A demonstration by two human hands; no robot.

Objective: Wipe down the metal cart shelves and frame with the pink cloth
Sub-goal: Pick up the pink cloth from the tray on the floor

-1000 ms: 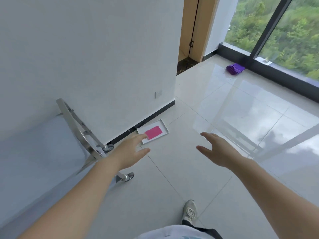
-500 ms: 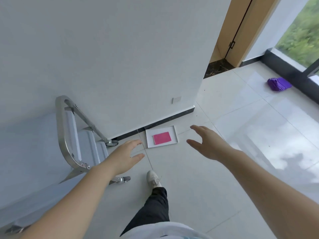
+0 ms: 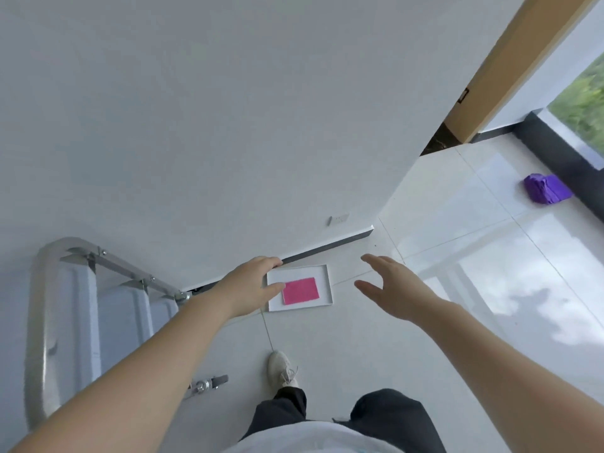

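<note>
Currently my left hand (image 3: pixel 251 287) reaches, fingers relaxed, over the white tray (image 3: pixel 323 273) holding the pink cloth (image 3: pixel 300 291); my right hand (image 3: pixel 394 289) is spread, empty.

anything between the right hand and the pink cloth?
Head view: only the white tray's right rim and bare floor tile. The right hand hovers open beside the tray; the pink cloth lies inside it.
</note>
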